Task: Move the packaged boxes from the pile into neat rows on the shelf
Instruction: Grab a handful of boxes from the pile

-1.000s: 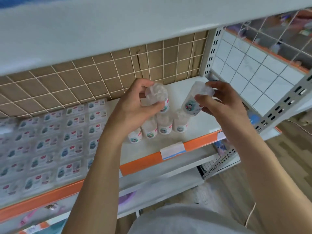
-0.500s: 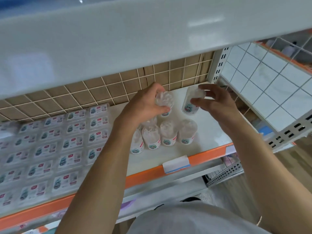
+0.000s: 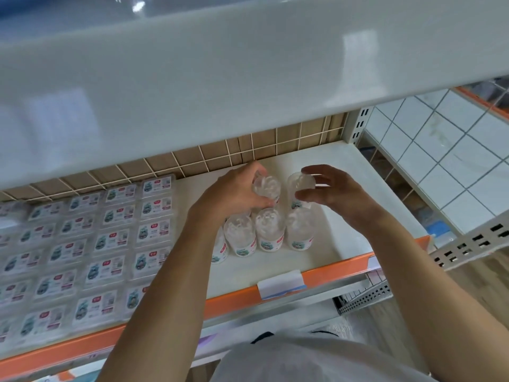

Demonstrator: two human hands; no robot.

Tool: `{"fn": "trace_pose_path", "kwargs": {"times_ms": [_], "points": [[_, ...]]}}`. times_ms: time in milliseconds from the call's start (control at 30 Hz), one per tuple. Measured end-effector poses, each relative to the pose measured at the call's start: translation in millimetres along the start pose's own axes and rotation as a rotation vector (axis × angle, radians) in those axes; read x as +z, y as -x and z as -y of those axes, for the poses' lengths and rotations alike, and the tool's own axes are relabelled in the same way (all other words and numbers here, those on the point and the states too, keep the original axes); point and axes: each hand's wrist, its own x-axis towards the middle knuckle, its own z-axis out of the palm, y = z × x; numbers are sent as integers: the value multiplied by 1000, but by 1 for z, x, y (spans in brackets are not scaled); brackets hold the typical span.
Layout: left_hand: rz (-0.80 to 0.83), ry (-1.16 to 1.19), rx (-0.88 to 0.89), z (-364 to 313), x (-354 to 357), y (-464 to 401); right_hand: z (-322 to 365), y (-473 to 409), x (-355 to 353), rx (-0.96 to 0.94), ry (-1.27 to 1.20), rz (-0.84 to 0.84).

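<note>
Label print blurred, unreadable. Left hand (image 3: 234,193) grips one clear tub (image 3: 266,187); right hand (image 3: 334,195) pinches another tub (image 3: 300,186), both behind the front row (image 3: 268,232) on the shelf (image 3: 338,244).

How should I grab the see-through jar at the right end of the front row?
Pinch the front-right jar around its round cap and sides, coming from above. It stands upright, the jar beside it blocks its left, and the shelf above its cap and to its right is open.

Bare shelf (image 3: 344,216) lies right of the tubs (image 3: 268,232); flat packs (image 3: 104,241) crowd the left, upper shelf (image 3: 248,78) overhangs.
</note>
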Motion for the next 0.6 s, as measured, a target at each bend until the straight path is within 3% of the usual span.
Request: {"fn": "trace_pose_path", "kwargs": {"times_ms": [233,433,600], "points": [[135,53,-22,1,-14,0,-5,2,-1,39,-63,-28],[-21,49,-34,8,-3,-12,-5,4,8,34,-75,-43],[-24,-26,-27,11,4,-16,-4,5,11,26,-76,-23]]}}
